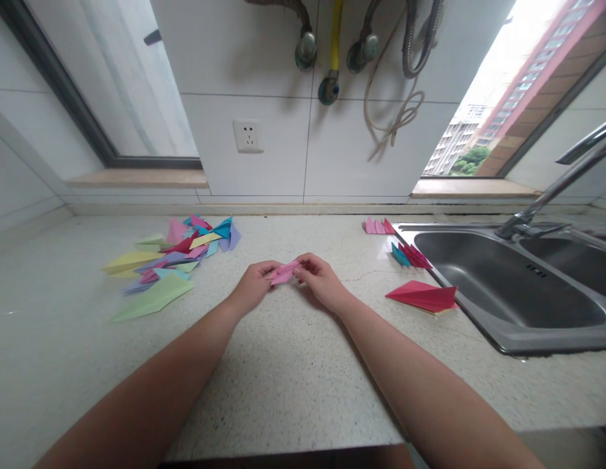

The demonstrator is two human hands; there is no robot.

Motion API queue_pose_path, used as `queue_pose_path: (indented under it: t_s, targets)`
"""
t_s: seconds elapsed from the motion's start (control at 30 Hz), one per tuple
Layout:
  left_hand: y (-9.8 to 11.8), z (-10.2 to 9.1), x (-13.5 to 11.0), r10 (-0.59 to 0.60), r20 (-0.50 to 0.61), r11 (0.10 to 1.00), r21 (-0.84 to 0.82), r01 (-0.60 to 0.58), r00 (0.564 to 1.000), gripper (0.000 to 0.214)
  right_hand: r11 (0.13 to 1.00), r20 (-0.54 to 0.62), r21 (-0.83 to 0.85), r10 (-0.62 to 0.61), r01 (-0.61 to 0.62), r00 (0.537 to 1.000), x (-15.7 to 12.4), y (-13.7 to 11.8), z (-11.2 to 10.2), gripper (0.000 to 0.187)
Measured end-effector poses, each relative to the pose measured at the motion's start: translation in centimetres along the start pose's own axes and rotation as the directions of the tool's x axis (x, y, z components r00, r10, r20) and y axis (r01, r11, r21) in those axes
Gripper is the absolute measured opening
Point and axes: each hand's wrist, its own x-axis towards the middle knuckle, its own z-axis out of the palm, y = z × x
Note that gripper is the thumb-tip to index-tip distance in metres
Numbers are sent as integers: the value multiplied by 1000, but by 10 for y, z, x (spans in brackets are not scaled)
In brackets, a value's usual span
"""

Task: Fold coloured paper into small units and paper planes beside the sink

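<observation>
A small pink paper plane (284,273) is held between my two hands, just above the speckled countertop. My left hand (256,281) pinches its left end. At its right end, the fingers of my right hand (318,277) are closed on the paper. Its exact folds are partly hidden by my fingers. To the left lies a loose heap of folded paper planes (176,254) in green, yellow, purple, blue and pink. On the right, a large red paper plane (422,296) lies near the sink, with small blue and dark pink planes (411,255) and light pink ones (378,226) behind it.
A steel sink (508,280) with a chrome faucet (551,189) is set into the counter (283,384) on the right. The tiled wall behind carries a socket (248,137), pipe valves (306,51) and a dangling cord (400,117). Windows flank the wall on both sides.
</observation>
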Motion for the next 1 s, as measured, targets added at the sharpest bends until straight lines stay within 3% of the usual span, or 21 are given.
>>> queue_pose_path:
  t_s: [0.17, 0.4, 0.63, 0.77, 0.93, 1.0]
  targets:
    - [-7, -3, 1, -11, -28, 983, -181, 6, 1000, 54, 996, -121, 63, 66, -59, 990, 3, 3, -3, 23]
    - [-3, 2, 0, -7, -84, 999, -35, 4, 996, 28, 985, -69, 118, 135, -126, 988, 1, 1, -1, 26]
    - [-2, -1, 2, -29, -40, 998, -48, 27, 999, 24, 973, -3, 174, 155, -152, 988, -2, -4, 1, 29]
    - [4, 0, 0, -42, -10, 996, -82, 41, 999, 25, 990, -25, 99, 103, -101, 994, -1, -4, 0, 27]
    - [10, 4, -4, -51, -14, 995, -90, 50, 999, 40, 996, -74, -92, 7, -14, 997, 1, -2, -4, 21]
    - [11, 5, -4, -36, -22, 997, -66, 34, 999, 35, 994, -51, -112, -6, 1, 999, 0, -3, -3, 19]
